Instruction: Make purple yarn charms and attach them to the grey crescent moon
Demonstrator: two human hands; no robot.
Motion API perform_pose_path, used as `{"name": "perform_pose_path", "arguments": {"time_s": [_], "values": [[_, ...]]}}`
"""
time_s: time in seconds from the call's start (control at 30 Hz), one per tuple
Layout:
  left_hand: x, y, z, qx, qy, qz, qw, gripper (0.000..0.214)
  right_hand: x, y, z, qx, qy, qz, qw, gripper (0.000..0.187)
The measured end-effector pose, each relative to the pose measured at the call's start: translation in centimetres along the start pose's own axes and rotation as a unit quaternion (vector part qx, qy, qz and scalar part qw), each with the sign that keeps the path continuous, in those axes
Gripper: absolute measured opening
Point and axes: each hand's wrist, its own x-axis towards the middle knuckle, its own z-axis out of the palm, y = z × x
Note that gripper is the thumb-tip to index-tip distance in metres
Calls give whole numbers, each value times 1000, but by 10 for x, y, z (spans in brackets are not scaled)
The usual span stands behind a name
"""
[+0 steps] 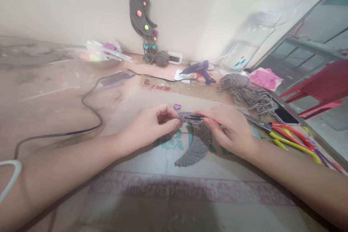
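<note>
A grey yarn-wrapped crescent [196, 145] lies on a cardboard sheet [163, 174] in front of me. My left hand [150, 123] is closed in a pinch on a small pink bead [181, 119] at the crescent's top. My right hand [227, 127] is closed on dark tweezers [194, 117] whose tip meets that bead. A small purple heart bead [177, 106] lies just beyond my fingers.
Red and yellow-handled scissors [285, 134] and a phone [284, 114] lie to the right, beside a pile of grey yarn [244, 92]. A blue glue gun [199, 70] and its black cable [89, 108] lie further back. A finished crescent with pompoms [143, 14] hangs on the wall. A red chair [320, 87] stands right.
</note>
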Motion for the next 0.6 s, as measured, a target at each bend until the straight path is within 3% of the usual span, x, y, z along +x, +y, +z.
{"name": "perform_pose_path", "arguments": {"time_s": [0.6], "values": [[-1, 2, 0, 0, 1, -2, 1000, 20, -1, 1, 3, -36, -20, -11, 999, 24]]}}
